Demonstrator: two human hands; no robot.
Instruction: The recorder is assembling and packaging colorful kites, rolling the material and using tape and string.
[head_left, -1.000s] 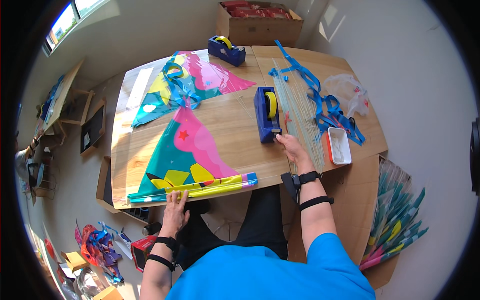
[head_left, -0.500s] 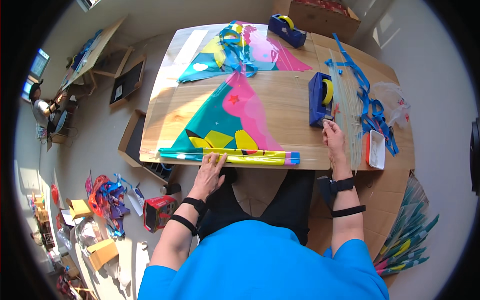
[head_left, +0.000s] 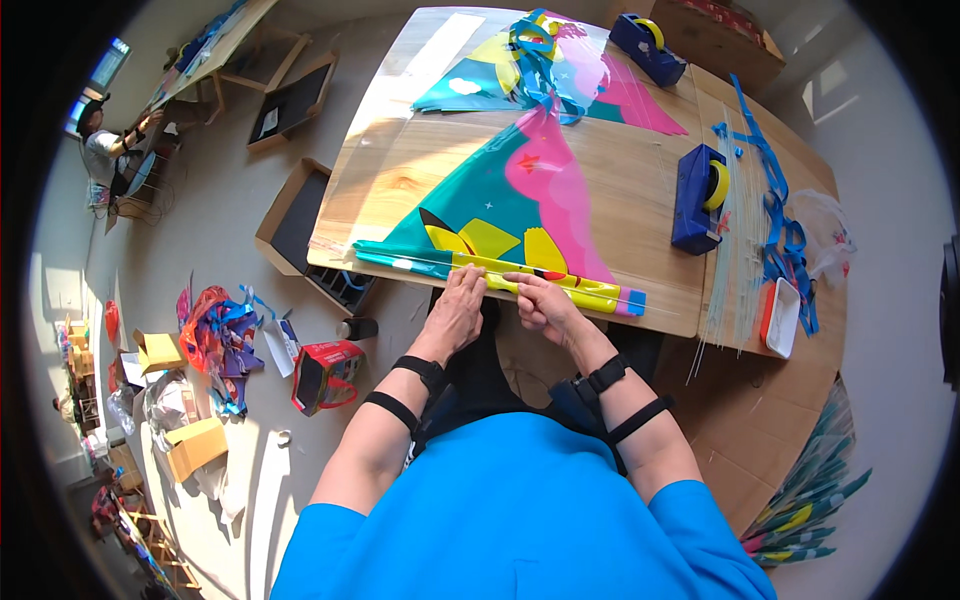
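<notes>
A triangular plastic-film kite (head_left: 480, 205) in teal and pink, with yellow shapes, lies on the wooden table with its point away from me. Its near side is folded into a long narrow strip (head_left: 600, 295) along the table's front edge. The fingers of my left hand (head_left: 456, 312) lie stretched out on this strip, pressing on it. Close beside them, my right hand (head_left: 548, 308) is closed, thumb and forefinger together at the strip. Anything small between those fingers cannot be made out.
A second kite (head_left: 640, 105) with a bunch of blue ribbon (head_left: 537, 62) lies farther back. Blue tape dispensers (head_left: 692, 205) stand to the right. Beyond are thin clear rods (head_left: 735, 240), blue ribbon and a red-and-white box (head_left: 782, 318). A co-worker (head_left: 105, 150) sits far left.
My right hand has moved left from the tape dispenser to the folded strip, next to my left hand. The left hand stays on the strip. The whole view has shifted and tilted.
</notes>
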